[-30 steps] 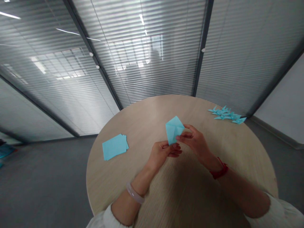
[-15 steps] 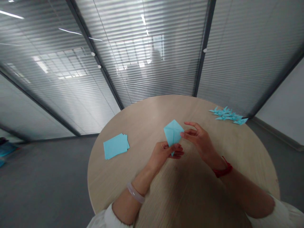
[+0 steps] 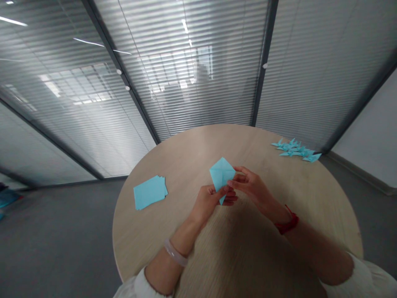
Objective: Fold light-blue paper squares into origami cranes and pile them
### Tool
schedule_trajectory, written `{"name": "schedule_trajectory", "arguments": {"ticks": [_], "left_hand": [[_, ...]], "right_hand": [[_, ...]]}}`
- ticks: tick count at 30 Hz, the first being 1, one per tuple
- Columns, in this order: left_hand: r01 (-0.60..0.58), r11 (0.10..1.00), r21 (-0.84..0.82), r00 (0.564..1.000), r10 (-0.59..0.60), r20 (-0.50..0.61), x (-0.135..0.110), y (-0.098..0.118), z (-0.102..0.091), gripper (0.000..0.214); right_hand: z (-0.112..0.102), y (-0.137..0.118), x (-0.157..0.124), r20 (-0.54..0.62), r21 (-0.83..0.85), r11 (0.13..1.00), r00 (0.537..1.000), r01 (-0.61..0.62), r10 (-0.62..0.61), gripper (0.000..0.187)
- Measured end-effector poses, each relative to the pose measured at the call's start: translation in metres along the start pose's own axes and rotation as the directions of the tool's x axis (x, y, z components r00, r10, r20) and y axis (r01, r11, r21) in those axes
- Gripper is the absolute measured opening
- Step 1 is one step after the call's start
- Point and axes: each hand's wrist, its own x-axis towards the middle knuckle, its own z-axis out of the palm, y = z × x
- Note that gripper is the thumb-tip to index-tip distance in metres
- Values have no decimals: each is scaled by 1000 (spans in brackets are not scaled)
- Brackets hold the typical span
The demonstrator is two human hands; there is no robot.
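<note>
A light-blue piece of folded origami paper [image 3: 221, 171], kite-shaped with creases across it, is held up over the middle of the table. My left hand [image 3: 211, 200] grips its narrow lower end, thumb in front and fingers behind. On the right edge, my right hand [image 3: 250, 186] pinches the paper, its thumb on the front near the left thumb and its index finger by the right corner. Part of the paper's lower end is hidden by the left thumb.
A stack of light-blue paper sheets [image 3: 150, 193] lies on the left of the round wooden table [image 3: 192, 153]. Several folded blue paper cranes [image 3: 296, 149] are grouped at the far right edge. Beyond the table stands a glass wall with blinds [image 3: 198, 107].
My right hand has moved left and slightly down along the paper, its thumb now on the front face and its raised index finger lowered to the corner. The left hand keeps its grip.
</note>
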Motion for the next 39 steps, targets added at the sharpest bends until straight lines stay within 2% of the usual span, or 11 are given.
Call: {"name": "schedule_trajectory", "arguments": {"ticks": [4,11,16,18,21,22,23,26,31,34,39], "left_hand": [[27,1000,12,1000,-27,3,-1,2,2,38],[64,997,51,998,-65,9,-3,3,5,36],[48,998,45,998,-49,39,-3,3,4,36],[56,997,45,997,-58,41,-4,2,3,36],[62,998,33,998,-63,25,-4,0,4,39],[54,998,26,998,-54,14,-4,0,4,39],[42,999,22,999,-42,-1,-4,0,4,40],[0,1000,24,999,1,-52,-3,2,2,39],[-56,997,50,997,58,-52,-3,5,0,39],[-42,997,71,998,45,-47,-3,4,2,41],[-30,996,83,999,33,-40,-2,3,3,40]], "right_hand": [[-1,0,0,-51,-17,1000,999,-18,17,46],[-4,-13,-3,-248,-66,997,968,33,-48,49],[-9,-14,-1,-298,-16,997,952,71,-72,50],[-18,-13,3,-381,39,993,920,114,-91,46],[-27,-13,7,-547,109,977,832,185,-97,45],[-27,-12,7,-540,99,980,836,171,-91,45],[-24,-12,6,-480,89,987,874,131,-73,44],[-9,-11,2,-226,59,995,972,82,-66,36],[4,-6,-3,118,-70,995,991,65,-57,31],[2,0,-1,112,-200,978,993,65,-43,31],[0,2,0,69,-257,964,997,61,-45,31]]}}
